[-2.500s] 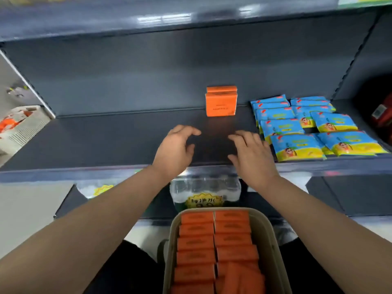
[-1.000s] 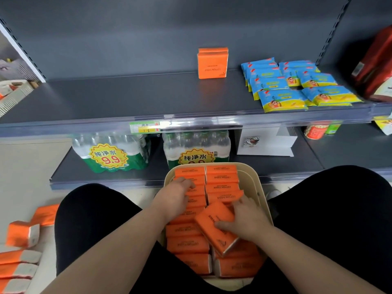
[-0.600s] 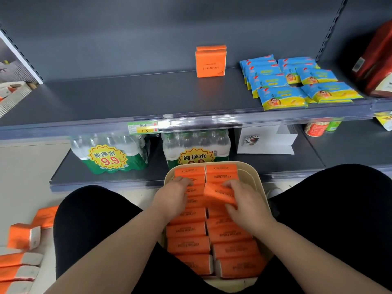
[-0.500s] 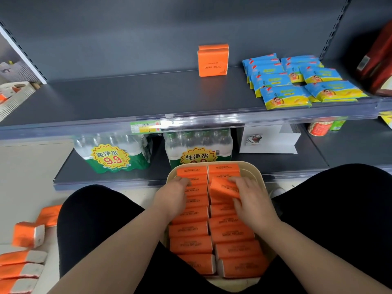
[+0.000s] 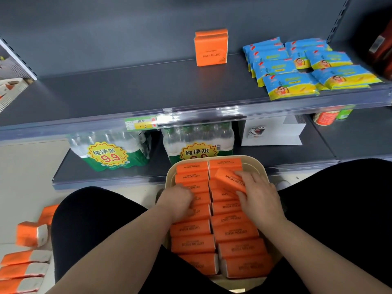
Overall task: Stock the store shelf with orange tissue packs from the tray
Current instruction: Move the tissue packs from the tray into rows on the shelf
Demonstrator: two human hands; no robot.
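Note:
A beige tray (image 5: 253, 167) rests on my lap, filled with two rows of orange tissue packs (image 5: 192, 244). My right hand (image 5: 257, 199) grips one orange pack (image 5: 230, 180), tilted up out of the right row near the tray's far end. My left hand (image 5: 177, 201) lies curled on the left row with its fingers dug between packs; no pack is lifted there. Two orange packs (image 5: 211, 49) stand upright at the back of the dark grey shelf (image 5: 127, 90).
Blue-and-yellow wipe packs (image 5: 297, 68) fill the shelf's right part. Bottled water packs (image 5: 114, 149) and a white box (image 5: 273, 131) sit on the lower shelf. More orange packs (image 5: 23, 264) lie on the floor at the left. Red bags (image 5: 381, 47) stand far right.
Both hands came down from the shelf into the tray. My right hand carried a pack from the tray's middle to its far end and tilted it up; my left hand shifted slightly nearer.

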